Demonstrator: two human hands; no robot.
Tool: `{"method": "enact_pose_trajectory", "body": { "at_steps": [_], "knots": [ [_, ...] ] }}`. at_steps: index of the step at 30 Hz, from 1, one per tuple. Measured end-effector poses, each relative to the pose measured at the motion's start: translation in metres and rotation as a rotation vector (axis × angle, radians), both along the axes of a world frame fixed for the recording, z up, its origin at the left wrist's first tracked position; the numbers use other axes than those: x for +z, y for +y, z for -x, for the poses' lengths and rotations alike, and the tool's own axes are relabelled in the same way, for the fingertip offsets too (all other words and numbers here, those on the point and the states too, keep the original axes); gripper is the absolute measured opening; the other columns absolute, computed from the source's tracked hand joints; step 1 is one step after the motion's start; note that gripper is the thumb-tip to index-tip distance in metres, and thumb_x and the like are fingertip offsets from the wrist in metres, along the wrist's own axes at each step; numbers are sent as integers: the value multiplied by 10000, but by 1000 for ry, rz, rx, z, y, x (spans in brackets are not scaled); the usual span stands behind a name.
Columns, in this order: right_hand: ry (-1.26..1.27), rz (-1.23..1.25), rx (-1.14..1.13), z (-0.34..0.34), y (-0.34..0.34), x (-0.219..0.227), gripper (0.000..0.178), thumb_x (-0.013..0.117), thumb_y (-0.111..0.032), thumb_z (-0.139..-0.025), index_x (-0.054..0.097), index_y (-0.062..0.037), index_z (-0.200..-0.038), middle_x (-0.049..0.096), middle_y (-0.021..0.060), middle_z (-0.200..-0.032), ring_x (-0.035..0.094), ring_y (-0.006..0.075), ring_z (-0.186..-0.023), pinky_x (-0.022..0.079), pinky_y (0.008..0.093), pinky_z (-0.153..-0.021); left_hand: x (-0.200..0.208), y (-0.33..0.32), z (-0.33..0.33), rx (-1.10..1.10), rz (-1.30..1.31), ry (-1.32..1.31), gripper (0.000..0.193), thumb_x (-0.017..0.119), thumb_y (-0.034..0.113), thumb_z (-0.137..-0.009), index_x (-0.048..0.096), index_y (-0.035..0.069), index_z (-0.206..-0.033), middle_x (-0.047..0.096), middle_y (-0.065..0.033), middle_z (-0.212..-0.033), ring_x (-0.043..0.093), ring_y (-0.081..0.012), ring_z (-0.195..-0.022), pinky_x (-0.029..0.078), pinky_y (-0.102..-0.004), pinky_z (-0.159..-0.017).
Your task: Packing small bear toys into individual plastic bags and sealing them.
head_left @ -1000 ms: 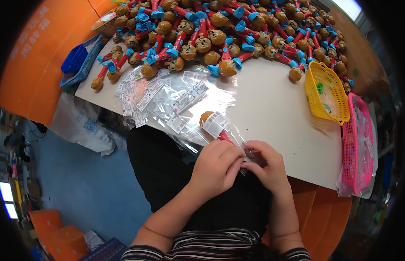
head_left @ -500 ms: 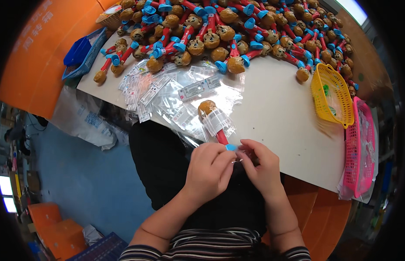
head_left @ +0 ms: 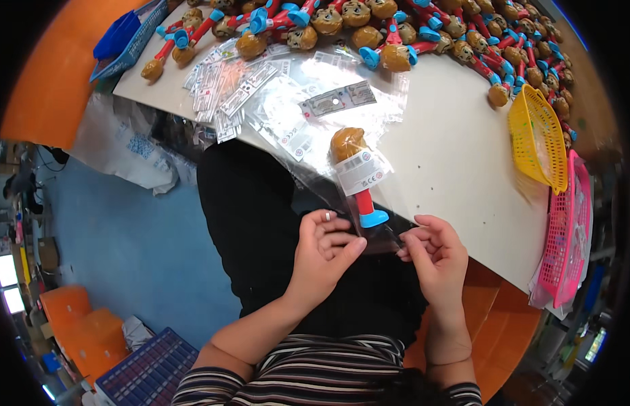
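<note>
A toy figure with a round brown head, red shaft and blue foot-shaped base lies inside a clear plastic bag. A white printed label wraps round the shaft below the head. The bag's lower end hangs past the table's near edge, over my lap. My left hand has its thumb and curled fingers at the bag's lower left corner, by the blue base. At the opposite corner, my right hand pinches the bag's edge between thumb and fingers.
Flat clear bags with printed labels spread over the table. Beyond them many similar toys are heaped. Yellow and pink baskets stand at right, a blue basket at far left.
My hands, close together at the toy's blue base before, have drawn apart to the bag's two lower corners. The blue base now shows fully, and the view has shifted slightly.
</note>
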State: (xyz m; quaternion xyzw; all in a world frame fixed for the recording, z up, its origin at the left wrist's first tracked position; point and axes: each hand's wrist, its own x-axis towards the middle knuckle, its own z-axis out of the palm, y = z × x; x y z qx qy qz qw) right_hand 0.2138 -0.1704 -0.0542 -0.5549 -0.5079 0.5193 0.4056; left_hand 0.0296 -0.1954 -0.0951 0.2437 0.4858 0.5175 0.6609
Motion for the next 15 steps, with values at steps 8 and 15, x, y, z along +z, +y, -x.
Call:
{"method": "enact_pose_trajectory", "body": {
  "at_steps": [8, 15],
  "knots": [
    [-292, -231, -65, 3, -6, 5, 275, 699, 68, -783, 630, 4, -1041, 642, 95, -974, 627, 173, -817, 527, 256, -679, -11, 8, 9, -90, 63, -273, 348, 654, -9, -873, 438, 13, -1144, 621, -156, -1059, 666, -245, -989, 569, -342, -861],
    [-707, -969, 394, 13, -1, 11, 295, 767, -8, -644, 704, -83, -922, 669, 18, -956, 575, 217, -860, 456, 324, -717, 18, 15, 7, -16, -14, -219, 278, 632, -38, -875, 456, 3, -1086, 608, -131, -982, 679, -234, -925, 597, -325, -797]
  ]
}}
